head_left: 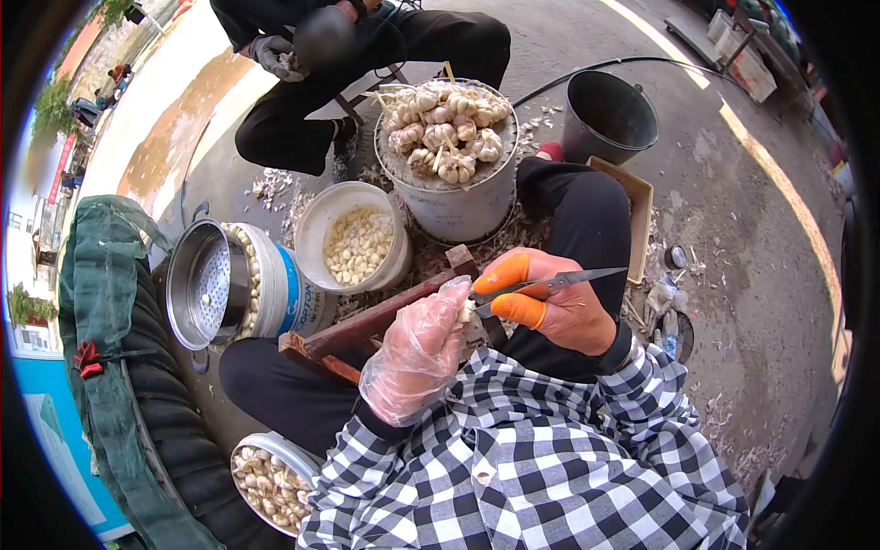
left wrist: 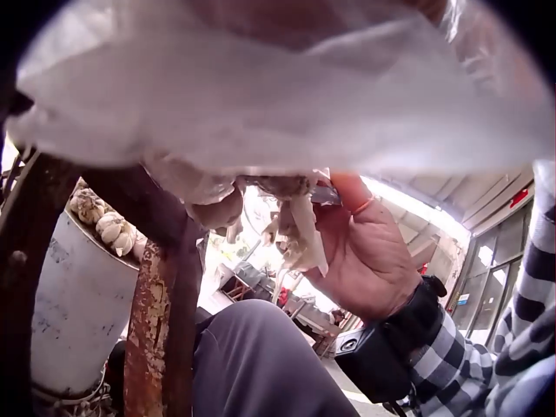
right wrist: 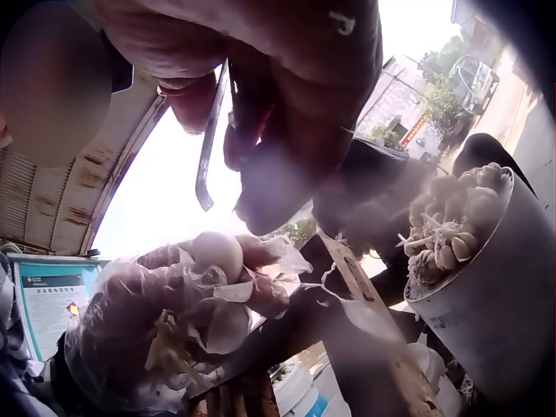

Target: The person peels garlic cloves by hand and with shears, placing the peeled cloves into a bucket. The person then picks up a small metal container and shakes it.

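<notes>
The head view looks forward and steeply down over a black-and-white checked shirt (head_left: 541,467), with the clear-plastic-gloved left hand (head_left: 417,353) and orange-tipped right hand (head_left: 577,312) at its middle. The left wrist view sits very close to the left hand, facing the right hand. The right wrist view, just as close, faces back, tilted. All three share the round white bucket (head_left: 449,215) heaped with garlic bulbs (head_left: 443,130).

Held garlic (head_left: 466,313) partly hidden, opposite person's head (head_left: 324,37) blurred, netting (head_left: 110,266) cut off

Grey ground (head_left: 724,197); buckets (head_left: 454,213); garlic skins (head_left: 272,186)
</notes>
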`<state>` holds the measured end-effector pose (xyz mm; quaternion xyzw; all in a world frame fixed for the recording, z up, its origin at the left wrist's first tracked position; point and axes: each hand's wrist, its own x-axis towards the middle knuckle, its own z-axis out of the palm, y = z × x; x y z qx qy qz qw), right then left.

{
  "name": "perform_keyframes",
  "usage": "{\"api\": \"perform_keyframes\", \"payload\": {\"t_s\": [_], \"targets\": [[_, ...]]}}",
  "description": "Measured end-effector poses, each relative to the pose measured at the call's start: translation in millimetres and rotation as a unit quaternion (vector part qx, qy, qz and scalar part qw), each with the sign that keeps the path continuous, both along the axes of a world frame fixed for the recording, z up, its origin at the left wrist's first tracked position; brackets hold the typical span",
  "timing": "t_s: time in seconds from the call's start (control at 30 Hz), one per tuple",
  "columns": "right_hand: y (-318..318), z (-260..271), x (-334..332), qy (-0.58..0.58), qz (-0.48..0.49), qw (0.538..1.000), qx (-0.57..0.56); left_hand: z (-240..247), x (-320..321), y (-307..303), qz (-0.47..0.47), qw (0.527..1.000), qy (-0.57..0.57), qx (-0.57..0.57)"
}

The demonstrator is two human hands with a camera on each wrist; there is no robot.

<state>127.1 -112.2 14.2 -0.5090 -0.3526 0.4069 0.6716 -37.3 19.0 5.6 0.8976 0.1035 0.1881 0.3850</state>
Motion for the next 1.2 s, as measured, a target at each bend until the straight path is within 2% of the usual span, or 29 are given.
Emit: {"api": "perform_keyframes", "payload": {"t_s": [0.07,0.2,0.27,0.33,0.4,0.43,0.5,0.53,0.57,0.6,0.67,0.73,0.8,0.87,0.9,1.0,1.07,1.13,1.2], "targets": [[2,-3,4,-0.137,0.042,0.99,0.007,-3,-1,2,-0.007,1.0,0.012,-0.006],[3,-7,8,-0.161,0.056,0.985,0.021,-2,-1,4,-0.038,0.999,0.033,-0.016],[0,-7,10,-0.04,0.078,0.994,-0.071,3,-1,5,-0.05,0.999,0.011,-0.009],[-2,-10,11,0.006,0.068,0.995,-0.079,3,1,5,-0.062,0.998,-0.011,-0.003],[-2,-8,11,0.068,0.047,0.994,-0.065,2,3,4,-0.074,0.994,-0.039,-0.076],[-1,-9,10,0.069,0.048,0.994,-0.065,-4,2,4,-0.073,0.994,-0.039,-0.076],[0,-12,9,0.06,0.015,0.996,-0.067,-16,2,5,-0.075,0.949,-0.009,-0.305],[1,-12,10,0.055,-0.002,0.996,-0.067,-16,1,2,-0.077,0.949,-0.01,-0.305],[1,-11,9,0.054,-0.003,0.996,-0.067,-15,1,-2,-0.043,0.889,0.002,-0.457],[1,-10,7,0.066,-0.014,0.995,-0.075,-15,1,-4,-0.006,0.803,0.015,-0.596],[2,-10,3,0.078,-0.025,0.993,-0.083,-14,1,-3,-0.002,0.787,0.008,-0.616],[4,-10,-2,0.014,-0.054,0.996,-0.066,-7,3,-6,0.041,0.739,-0.002,-0.672],[6,-15,-5,-0.007,-0.056,0.997,-0.061,-4,4,-7,0.048,0.727,-0.034,-0.685],[7,-16,-7,-0.03,-0.056,0.996,-0.054,-1,3,-2,-0.012,0.666,-0.063,-0.744],[6,-17,-6,-0.022,-0.04,0.997,-0.07,1,4,-2,0.009,0.646,-0.055,-0.762],[1,-23,1,-0.033,0.002,0.993,-0.11,1,3,-1,0.035,0.656,-0.019,-0.753],[0,-29,7,-0.039,-0.045,0.991,-0.123,1,2,-2,0.042,0.664,-0.006,-0.747],[0,-28,7,-0.043,-0.044,0.994,-0.09,0,2,-3,0.05,0.67,0.008,-0.74],[3,-29,1,0.072,0.023,0.996,-0.053,1,7,-6,0.066,0.686,0.021,-0.724]]}}
